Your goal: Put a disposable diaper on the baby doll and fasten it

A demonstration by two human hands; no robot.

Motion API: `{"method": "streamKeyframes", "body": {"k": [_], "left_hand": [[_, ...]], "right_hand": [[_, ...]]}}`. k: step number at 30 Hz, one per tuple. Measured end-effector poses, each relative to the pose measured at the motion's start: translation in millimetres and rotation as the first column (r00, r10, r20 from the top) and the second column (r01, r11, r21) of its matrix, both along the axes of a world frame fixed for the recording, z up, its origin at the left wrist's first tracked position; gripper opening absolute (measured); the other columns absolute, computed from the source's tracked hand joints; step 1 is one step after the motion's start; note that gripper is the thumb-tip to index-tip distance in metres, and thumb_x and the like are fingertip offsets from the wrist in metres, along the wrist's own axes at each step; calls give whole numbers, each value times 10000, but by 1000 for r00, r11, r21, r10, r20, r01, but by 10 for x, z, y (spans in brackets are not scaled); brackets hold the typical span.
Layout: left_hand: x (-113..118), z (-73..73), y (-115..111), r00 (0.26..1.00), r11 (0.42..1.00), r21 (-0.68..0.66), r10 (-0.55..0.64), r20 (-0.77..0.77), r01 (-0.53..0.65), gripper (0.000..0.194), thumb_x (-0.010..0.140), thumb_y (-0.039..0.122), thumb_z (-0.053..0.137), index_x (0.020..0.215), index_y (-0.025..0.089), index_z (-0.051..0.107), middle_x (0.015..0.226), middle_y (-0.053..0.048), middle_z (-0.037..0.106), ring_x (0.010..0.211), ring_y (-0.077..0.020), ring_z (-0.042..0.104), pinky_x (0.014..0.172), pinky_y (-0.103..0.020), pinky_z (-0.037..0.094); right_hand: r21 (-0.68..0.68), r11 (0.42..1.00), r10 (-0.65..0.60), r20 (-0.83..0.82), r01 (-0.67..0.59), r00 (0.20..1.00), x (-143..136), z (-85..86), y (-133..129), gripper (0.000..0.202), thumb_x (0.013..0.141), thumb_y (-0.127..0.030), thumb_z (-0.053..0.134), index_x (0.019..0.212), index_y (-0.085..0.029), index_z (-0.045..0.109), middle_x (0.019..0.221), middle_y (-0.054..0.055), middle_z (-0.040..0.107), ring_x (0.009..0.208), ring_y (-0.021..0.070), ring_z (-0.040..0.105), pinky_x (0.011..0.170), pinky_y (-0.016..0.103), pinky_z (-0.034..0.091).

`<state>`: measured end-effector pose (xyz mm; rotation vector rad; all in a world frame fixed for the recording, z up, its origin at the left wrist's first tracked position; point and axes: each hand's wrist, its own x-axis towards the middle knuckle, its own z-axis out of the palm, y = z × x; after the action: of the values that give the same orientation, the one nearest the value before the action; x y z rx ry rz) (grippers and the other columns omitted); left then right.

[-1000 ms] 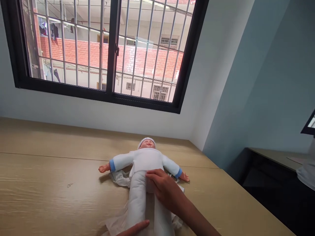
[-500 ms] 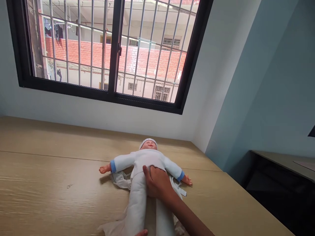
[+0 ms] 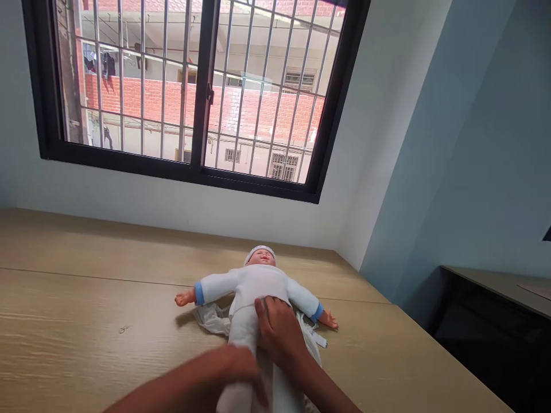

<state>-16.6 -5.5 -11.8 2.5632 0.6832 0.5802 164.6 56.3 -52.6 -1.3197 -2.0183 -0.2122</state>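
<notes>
A doll (image 3: pixel 262 284) lies on its back on the worktop (image 3: pixel 86 332), its arms spread wide. Its body is in white cloth, which looks soft and padded, and its legs are like thick round tubes. The face and the small hands of the doll look smooth, like plastic; a close white cap (image 3: pixel 260 250) covers its head, and blue cuffs (image 3: pixel 198 293) end the sleeves.

The right hand (image 3: pixel 282 332) rests at the doll's waist with bent fingers near the shirt hem; I cannot tell if it grips the cloth. The left hand (image 3: pixel 241 367) is blurred, over one leg of the doll, and I cannot tell if its fingers are closed. The two hands are apart but near each other.

Under and beside the doll is thin, wrinkled white material (image 3: pixel 213 319). The worktop around the doll has fine pale wood grain and a straight seam. Beyond the doll's head, a window (image 3: pixel 198 86) has a dark frame and thin metal bars.
</notes>
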Motion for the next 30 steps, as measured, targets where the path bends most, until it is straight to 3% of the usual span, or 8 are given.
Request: {"method": "streamKeyframes", "body": {"k": [3,6,11,15,19,23,27,30], "left_hand": [[61,118,295,912,918,26,390,126,-396,101,805,301,575,874,228,581,960,1,666,898,-194,615,804,-306,488],[167,-12,638,846,850,63,508,163,-523,142,784,292,566,897,207,565,961,-38,635,914,-224,591,795,-351,475],[324,-218,864,827,824,111,534,176,-556,159,851,270,423,795,190,548,894,-61,613,859,-224,577,760,-339,454],[300,-155,836,845,830,164,518,133,-534,190,856,213,385,731,198,527,846,-55,618,827,-216,561,728,-303,420],[157,-76,793,911,895,171,406,67,-412,173,843,197,435,703,203,537,785,-9,613,787,-184,541,744,-288,399],[41,-28,739,950,945,110,303,71,-309,158,853,252,473,737,214,574,817,8,622,858,-178,557,776,-283,427],[119,18,903,893,922,14,372,254,-388,272,896,407,406,981,239,602,1075,-35,638,1042,-205,563,927,-338,435],[342,-19,1242,857,903,23,398,328,-428,401,921,403,311,1197,225,542,1332,-62,524,1290,-215,402,1093,-396,298]], "right_hand": [[105,993,50,4,-50,999,102,18,-105,251,884,-113,405,1032,-198,589,970,89,660,902,245,609,791,369,477],[133,991,12,-46,-6,999,230,-4,-97,315,827,-65,451,1097,-196,546,1031,75,627,946,252,572,795,392,461],[35,999,5,-141,0,990,386,-77,24,101,862,-138,517,889,-213,579,877,22,636,855,223,561,768,359,433],[55,997,58,-48,-55,997,445,-66,36,119,893,-137,494,852,-207,581,843,16,639,832,215,556,755,342,407],[100,987,115,78,-123,990,521,-55,1,135,897,-126,484,837,-199,580,816,19,637,799,209,560,747,340,398],[99,978,178,85,-186,980,622,-56,-39,153,895,-118,468,837,-201,583,834,24,644,820,206,569,786,349,404],[25,971,239,-102,-238,966,615,70,103,143,910,-236,470,835,-214,590,831,21,650,837,195,586,836,353,424],[-5,972,215,-361,-233,907,448,188,432,259,933,-327,390,929,-208,620,984,60,669,974,199,599,895,352,445]]}}
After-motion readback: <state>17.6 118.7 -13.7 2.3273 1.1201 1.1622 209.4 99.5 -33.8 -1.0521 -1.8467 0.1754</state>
